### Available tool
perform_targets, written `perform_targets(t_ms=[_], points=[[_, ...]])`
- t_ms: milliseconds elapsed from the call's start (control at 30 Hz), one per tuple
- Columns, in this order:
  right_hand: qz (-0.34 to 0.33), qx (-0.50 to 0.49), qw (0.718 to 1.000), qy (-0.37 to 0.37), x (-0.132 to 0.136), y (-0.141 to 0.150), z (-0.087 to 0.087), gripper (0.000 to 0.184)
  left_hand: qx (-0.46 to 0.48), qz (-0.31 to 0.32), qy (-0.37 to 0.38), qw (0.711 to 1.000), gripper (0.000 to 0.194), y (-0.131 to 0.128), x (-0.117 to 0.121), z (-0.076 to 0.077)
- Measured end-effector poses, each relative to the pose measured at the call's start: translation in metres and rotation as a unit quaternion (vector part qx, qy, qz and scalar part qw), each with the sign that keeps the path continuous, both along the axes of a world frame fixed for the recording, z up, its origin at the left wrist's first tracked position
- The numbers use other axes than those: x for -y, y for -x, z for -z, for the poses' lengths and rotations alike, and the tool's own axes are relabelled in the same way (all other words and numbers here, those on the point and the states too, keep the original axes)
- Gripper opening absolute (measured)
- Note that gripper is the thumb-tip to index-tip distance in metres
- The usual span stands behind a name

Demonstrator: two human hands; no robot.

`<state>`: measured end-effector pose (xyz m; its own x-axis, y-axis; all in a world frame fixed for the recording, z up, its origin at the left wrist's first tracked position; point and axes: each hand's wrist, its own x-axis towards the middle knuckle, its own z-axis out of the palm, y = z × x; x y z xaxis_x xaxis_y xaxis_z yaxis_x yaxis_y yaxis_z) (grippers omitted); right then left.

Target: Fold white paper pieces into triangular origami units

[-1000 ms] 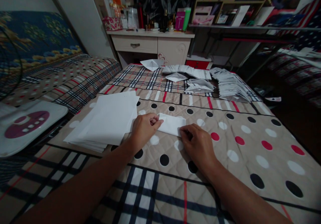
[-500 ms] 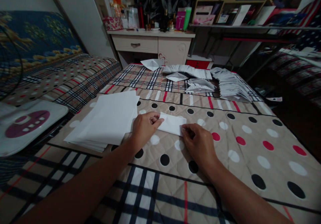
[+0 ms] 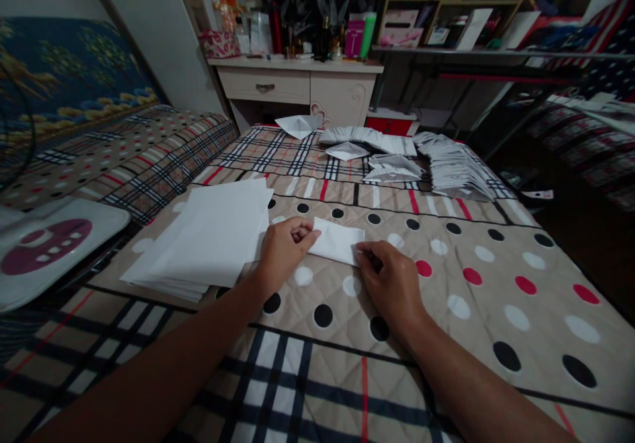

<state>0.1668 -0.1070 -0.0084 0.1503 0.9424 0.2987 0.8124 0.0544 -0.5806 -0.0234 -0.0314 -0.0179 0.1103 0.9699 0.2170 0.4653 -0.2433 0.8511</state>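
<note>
A small folded sheet of white paper lies on the patterned bedspread between my two hands. My left hand pinches its left end, thumb on top and fingers curled. At the right end, the thumb and forefinger of my right hand close on the paper's edge. Left of my left hand rests a stack of loose white sheets, its edges uneven. Farther back are folded white paper pieces, some lying singly and others packed in long rows.
A white dresser with bottles and boxes on top stands beyond the bed. At the left edge is a white plastic lid or panel with a purple print. A metal-legged table and shelves stand at the back right.
Both hands keep their pinch on the folded paper with hardly any movement. The whole view has shifted very slightly.
</note>
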Motion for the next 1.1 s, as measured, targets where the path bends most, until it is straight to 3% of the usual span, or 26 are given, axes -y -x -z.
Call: perform_targets(t_ms=[133,300,400,600,767,1100], points=[[-0.019,-0.025,0.999,0.032,0.005,0.0,-0.002,0.018,0.074,0.081,0.072,0.991,0.022,0.004,0.002,-0.007],[-0.057,-0.114,0.987,0.099,0.016,0.001,-0.005,0.013,0.036,0.206,0.177,0.962,0.028,0.013,0.01,-0.013],[-0.045,-0.127,0.987,0.088,0.017,0.001,-0.004,0.009,-0.02,0.178,0.163,0.97,0.025,0.014,0.013,-0.014],[-0.039,-0.081,0.994,0.065,0.02,0.0,-0.003,0.014,-0.102,0.085,0.048,0.99,0.019,0.01,0.018,-0.011],[-0.068,-0.031,0.996,0.038,0.025,0.001,-0.006,0.016,-0.107,0.069,-0.006,0.992,0.02,0.01,0.022,-0.006],[-0.056,-0.047,0.997,-0.002,0.025,0.003,-0.005,0.016,-0.09,0.065,-0.067,0.992,0.016,0.003,0.017,-0.007]])
